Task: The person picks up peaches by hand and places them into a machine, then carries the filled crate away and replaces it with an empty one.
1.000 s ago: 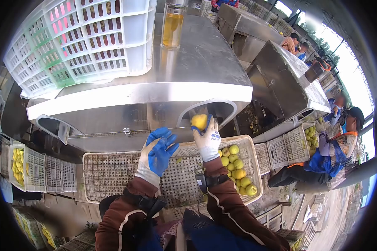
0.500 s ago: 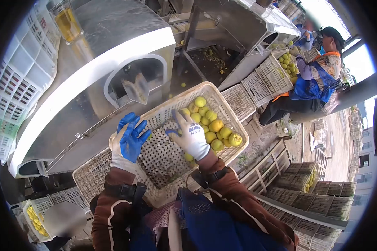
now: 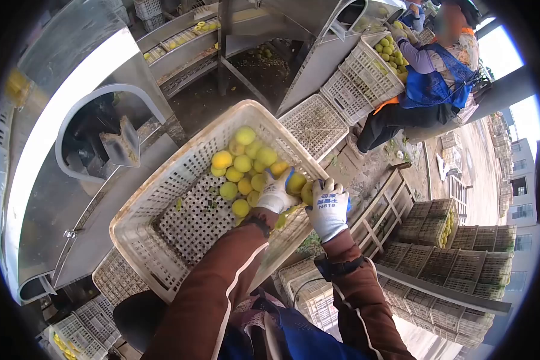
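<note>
A worn white plastic crate point(image 3: 139, 207) stands before me, tilted in view, with several round yellow-green fruits point(image 3: 242, 163) heaped toward its far right end. My left hand point(image 3: 275, 195), in a white glove with blue coating, reaches into this heap. Its fingers curl around a yellow fruit point(image 3: 296, 183), partly hiding it. At the crate's right corner, my right hand point(image 3: 330, 209) wears a matching glove with blue print. Its fingers bend over the rim beside another fruit point(image 3: 307, 193); its palm side is hidden.
A metal machine with an arched opening point(image 3: 105, 133) stands at left. Another crate point(image 3: 315, 127) sits beyond mine. Further right, a person in a blue apron point(image 3: 441, 75) works at a fruit-filled crate point(image 3: 366, 75). Stacked crates point(image 3: 450, 264) and a wooden frame point(image 3: 384, 213) lie at right.
My left hand has moved right from the crate's left side into the fruit. My right hand has left the fruit for the right corner. The view has shifted, and the crate appears turned.
</note>
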### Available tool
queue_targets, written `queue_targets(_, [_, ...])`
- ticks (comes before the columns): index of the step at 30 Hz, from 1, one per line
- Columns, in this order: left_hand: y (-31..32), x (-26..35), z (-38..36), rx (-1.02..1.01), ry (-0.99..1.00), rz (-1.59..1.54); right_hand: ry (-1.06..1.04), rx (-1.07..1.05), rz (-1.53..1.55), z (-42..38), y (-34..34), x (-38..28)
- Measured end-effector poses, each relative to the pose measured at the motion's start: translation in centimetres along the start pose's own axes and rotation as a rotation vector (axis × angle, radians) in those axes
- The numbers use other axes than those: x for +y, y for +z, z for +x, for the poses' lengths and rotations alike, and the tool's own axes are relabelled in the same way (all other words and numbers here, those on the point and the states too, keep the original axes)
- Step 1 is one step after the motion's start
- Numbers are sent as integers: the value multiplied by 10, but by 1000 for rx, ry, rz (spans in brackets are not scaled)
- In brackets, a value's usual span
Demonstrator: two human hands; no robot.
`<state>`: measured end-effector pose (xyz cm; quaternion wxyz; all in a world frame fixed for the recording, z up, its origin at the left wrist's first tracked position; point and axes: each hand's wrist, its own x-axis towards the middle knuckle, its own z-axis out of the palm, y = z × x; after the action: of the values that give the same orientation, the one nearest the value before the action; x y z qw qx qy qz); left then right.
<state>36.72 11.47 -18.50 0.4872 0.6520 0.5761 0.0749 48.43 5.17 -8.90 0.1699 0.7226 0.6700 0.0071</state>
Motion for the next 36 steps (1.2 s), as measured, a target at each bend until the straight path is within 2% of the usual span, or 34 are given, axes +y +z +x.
queue_targets(3, [0, 17, 6, 17, -123, 55, -5, -3, 24, 5, 6, 2])
queue_targets(4, [2, 15, 7, 69, -110, 11, 10, 27, 13, 7, 7, 1])
queue_targets(7, [-15, 20, -1, 26, -116, 34, 11, 15, -10, 14, 8, -7])
queue_targets(9, [-12, 13, -6, 86, -136, 42, -121, 161, 12, 11, 13, -3])
queue_targets(11, [-19, 2, -15, 78, -165, 119, -212, 127, 10, 6, -2, -2])
queue_targets(12, [-27, -6, -23, 46, -181, 64, -241, 142, 104, 9, 10, -1])
queue_targets(15, [-33, -25, -43, 50, -192, 7, -304, -33, 91, 5, 15, -12])
queue_targets(18, [-44, -67, -55, 79, -136, -169, -253, -336, 464, -7, -10, -22])
queue_targets(21, [-99, -71, -112, 150, -72, -477, -385, -88, 719, -14, -38, -51])
queue_targets(23, [-129, -108, -131, 137, 157, -1129, -496, 237, 948, -4, -56, -84])
queue_targets(24, [-155, -106, -157, 180, 149, -1209, -555, 372, 1055, 2, -75, -105])
queue_targets(25, [-181, -102, -186, 221, 143, -1288, -540, 417, 1042, 5, -102, -126])
queue_targets(27, [-213, -124, -222, 255, 313, -1422, -648, 605, 1020, 25, -122, -170])
queue_targets(29, [-233, -133, -258, 417, 327, -1595, -628, 611, 1022, 32, -148, -212])
queue_targets(30, [-239, -126, -270, 480, 437, -1631, -582, 620, 960, 36, -151, -230])
queue_targets(33, [-255, -135, -291, 371, 696, -1785, -475, 647, 808, 59, -151, -283])
queue_targets(36, [-260, -137, -309, 427, 695, -1666, -469, 595, 720, 64, -149, -306])
